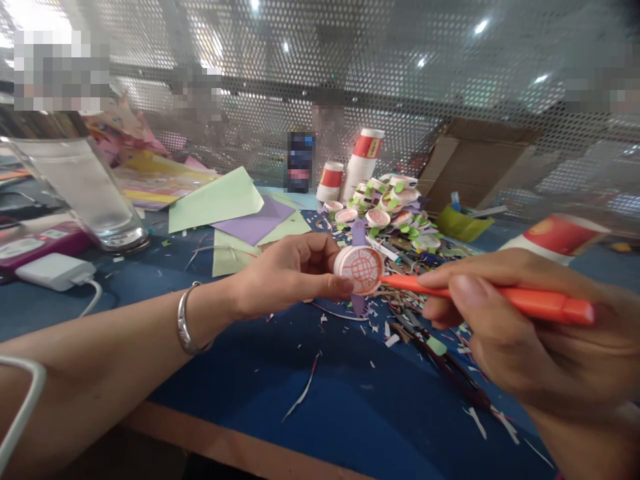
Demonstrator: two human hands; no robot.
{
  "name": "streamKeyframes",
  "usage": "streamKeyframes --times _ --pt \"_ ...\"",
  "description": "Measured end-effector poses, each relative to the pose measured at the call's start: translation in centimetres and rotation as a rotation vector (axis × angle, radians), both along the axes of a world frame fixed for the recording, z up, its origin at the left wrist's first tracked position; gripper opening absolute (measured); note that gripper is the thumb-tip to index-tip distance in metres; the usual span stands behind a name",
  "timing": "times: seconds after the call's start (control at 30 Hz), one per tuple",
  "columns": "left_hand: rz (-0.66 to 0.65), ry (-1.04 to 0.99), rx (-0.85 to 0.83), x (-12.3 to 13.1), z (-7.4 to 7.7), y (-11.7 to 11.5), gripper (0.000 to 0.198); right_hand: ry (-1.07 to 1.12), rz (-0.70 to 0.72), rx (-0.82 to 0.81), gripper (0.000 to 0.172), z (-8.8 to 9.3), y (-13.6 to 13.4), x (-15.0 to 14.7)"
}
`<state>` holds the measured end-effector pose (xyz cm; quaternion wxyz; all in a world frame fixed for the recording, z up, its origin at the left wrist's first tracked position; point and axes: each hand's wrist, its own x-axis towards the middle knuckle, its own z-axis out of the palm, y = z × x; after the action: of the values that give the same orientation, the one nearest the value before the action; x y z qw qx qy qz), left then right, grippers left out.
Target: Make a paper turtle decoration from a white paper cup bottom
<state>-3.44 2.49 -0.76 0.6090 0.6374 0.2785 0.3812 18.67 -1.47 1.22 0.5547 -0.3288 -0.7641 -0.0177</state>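
Note:
My left hand [300,270] grips a small round piece cut from a paper cup [359,269] by its rim, thumb in front and fingers behind. Its pale round face is turned to me and carries orange grid lines inside an orange ring. Purple paper strips [359,233] stick out above and below it. In my right hand [515,320] is an orange marker pen [530,303], its tip at the right edge of the round face. Behind them lies a heap of similar cup pieces [395,203] with green and purple paper tabs.
Stacked red-and-white paper cups [363,160] stand at the back, and another cup [555,237] lies at the right. Paper scraps and pens litter the blue table [345,393]. Coloured paper sheets [215,200], a glass water bottle [100,187] and a white charger [55,270] are at the left.

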Motion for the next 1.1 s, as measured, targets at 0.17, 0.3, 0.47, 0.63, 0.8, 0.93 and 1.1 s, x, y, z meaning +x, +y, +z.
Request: streamKeyframes --times 0.17,0.3,0.47,0.63,0.8,0.93,1.1 --pt "-0.006 -0.007 -0.025 0.0 0.2 -0.1 0.025 -0.034 0.023 -0.021 0.021 -0.1 0.5 0.3" --pt "0.011 0.022 -0.005 -0.1 0.0 0.1 0.027 -0.034 0.038 -0.014 0.021 -0.1 0.6 0.4" --pt "0.011 0.038 0.010 -0.3 -0.2 0.2 0.027 -0.031 0.025 -0.029 0.020 -0.1 0.4 0.5" --pt "0.016 -0.005 -0.013 -0.1 -0.3 0.3 0.026 -0.101 -0.077 0.036 0.021 0.1 0.4 0.7" --pt "0.268 0.001 -0.032 -0.5 -0.5 1.4 0.022 -0.120 -0.091 0.050 0.014 0.1 0.4 0.7" --pt "0.426 0.020 -0.001 -1.4 -0.4 2.2 0.025 -0.267 -0.009 0.067 0.012 0.0 1.2 0.6" --pt "0.123 0.274 0.019 -1.8 0.3 1.7 0.026 -0.412 -0.016 0.051 0.011 0.2 2.2 0.9"
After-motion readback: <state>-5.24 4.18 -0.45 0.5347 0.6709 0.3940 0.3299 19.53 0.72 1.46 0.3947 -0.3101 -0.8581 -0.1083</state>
